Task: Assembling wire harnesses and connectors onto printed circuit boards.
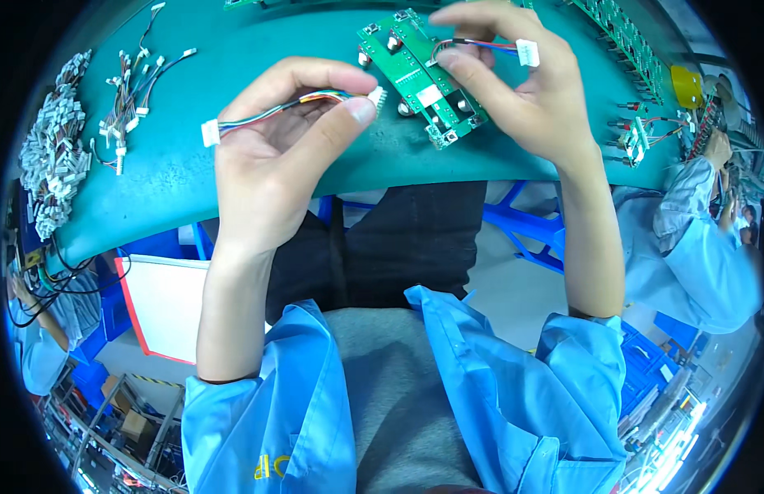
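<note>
My left hand (275, 156) pinches the small white plug (378, 97) of a multicoloured wire harness (275, 109) between thumb and forefinger. The harness runs back across the palm to a second white connector (210, 132). A green circuit board (415, 82) with round black-and-silver parts lies on the mat, just right of that plug. Over the board's right side, my right hand (522, 90) has its thumb against another wire harness (489, 44). One end of this harness is at the board; whether it is plugged in cannot be made out. Its white connector (527, 53) hangs over the fingers.
A large pile of white-plugged harnesses (57, 148) lies at the left edge of the green mat (316, 41), with several loose harnesses (131, 103) beside it. More green boards (621, 45) stand at the right, near a small wired board (635, 142). Co-workers in blue sleeves (703, 255) sit on both sides.
</note>
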Demonstrator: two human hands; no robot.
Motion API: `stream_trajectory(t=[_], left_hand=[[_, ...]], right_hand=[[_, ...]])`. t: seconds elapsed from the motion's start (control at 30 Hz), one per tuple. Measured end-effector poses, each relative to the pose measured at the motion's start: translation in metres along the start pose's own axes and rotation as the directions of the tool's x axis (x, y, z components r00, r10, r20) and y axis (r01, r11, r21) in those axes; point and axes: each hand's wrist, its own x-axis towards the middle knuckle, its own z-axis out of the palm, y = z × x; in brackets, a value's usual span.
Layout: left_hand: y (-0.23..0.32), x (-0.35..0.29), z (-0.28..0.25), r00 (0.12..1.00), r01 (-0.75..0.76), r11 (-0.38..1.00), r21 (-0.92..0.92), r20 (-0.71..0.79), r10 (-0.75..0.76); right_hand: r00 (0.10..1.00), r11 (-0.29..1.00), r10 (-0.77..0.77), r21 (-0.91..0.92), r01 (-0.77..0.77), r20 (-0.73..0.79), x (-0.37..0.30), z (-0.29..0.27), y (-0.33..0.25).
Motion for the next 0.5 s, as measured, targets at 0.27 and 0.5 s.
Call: stream_trajectory(t=[0.27,0.5], left_hand=[[0.038,0.03,0.012,0.987,-0.159,0.734,0.66,0.122,0.104],[0.038,0.051,0.031,0.997,0.008,0.763,0.647,0.054,-0.056]], right_hand=[[0.988,0.99,0.122,0.081,-0.114,-0.098,-0.049,0.014,0.013],[0.961,0.951,0.169,0.293,-0.1,-0.22,-0.054,0.026,0.015]])
